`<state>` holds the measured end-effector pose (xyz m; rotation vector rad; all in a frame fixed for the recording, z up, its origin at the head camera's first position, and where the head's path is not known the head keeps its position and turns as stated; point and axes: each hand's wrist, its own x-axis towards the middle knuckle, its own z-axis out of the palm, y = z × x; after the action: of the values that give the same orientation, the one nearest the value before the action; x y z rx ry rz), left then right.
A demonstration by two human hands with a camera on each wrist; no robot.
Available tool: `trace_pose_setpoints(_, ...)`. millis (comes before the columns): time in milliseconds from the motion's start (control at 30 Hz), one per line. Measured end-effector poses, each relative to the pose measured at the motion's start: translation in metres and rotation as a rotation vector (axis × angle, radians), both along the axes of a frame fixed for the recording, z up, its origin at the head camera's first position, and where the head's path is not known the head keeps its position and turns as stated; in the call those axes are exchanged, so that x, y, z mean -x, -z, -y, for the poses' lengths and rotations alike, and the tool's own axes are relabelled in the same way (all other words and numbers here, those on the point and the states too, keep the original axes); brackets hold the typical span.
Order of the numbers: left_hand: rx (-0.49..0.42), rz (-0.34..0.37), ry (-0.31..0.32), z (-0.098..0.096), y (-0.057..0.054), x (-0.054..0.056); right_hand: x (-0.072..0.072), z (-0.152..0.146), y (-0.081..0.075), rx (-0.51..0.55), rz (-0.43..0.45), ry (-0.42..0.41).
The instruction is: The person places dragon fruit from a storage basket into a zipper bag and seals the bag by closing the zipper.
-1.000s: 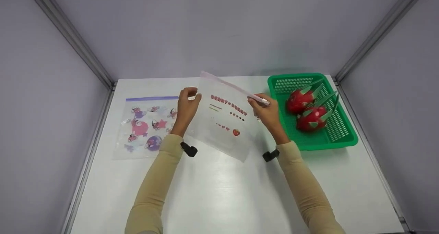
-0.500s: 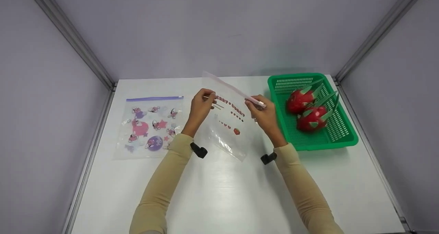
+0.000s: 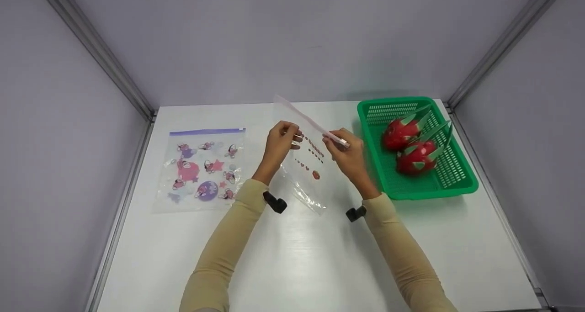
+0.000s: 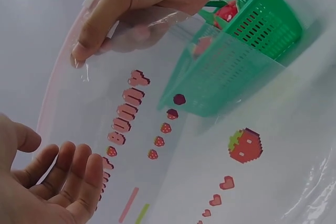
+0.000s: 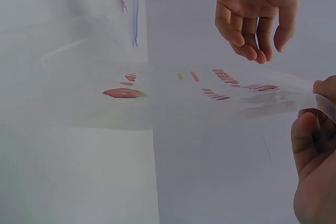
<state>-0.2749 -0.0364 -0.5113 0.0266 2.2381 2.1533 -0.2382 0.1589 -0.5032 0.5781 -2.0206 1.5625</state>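
A clear slider zip bag point(image 3: 299, 179) with a pink top strip, red "BUNNY" lettering, hearts and a strawberry print hangs tilted over the table. My right hand point(image 3: 348, 156) pinches it at the slider end of the strip, thumb on one face and fingers on the other. On the other side, my left hand point(image 3: 278, 146) is close to the bag's face with loosely bent fingers and nothing in them. The right wrist view has that left hand point(image 5: 257, 11) just off the film. In the left wrist view, the strawberry print point(image 4: 245, 145) faces the camera.
A second zip bag point(image 3: 201, 170), with a purple strip and cartoon prints, lies flat on the left of the white table point(image 3: 292, 257). To the right stands a green basket point(image 3: 429, 196) holding two red dragon fruits point(image 3: 416, 159). Grey walls enclose the back and sides.
My left hand has moved right, from beside the bag's left edge to in front of its print. The bag has turned more edge-on, and my right hand has shifted slightly left and down.
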Motion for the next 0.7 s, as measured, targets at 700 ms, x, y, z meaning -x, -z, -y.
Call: trace_pose_setpoints(700,-0.106,0.045,0.005,-0.011,-0.005,0.000,0.011,-0.001,0.032,-0.241,-0.149,0.019)
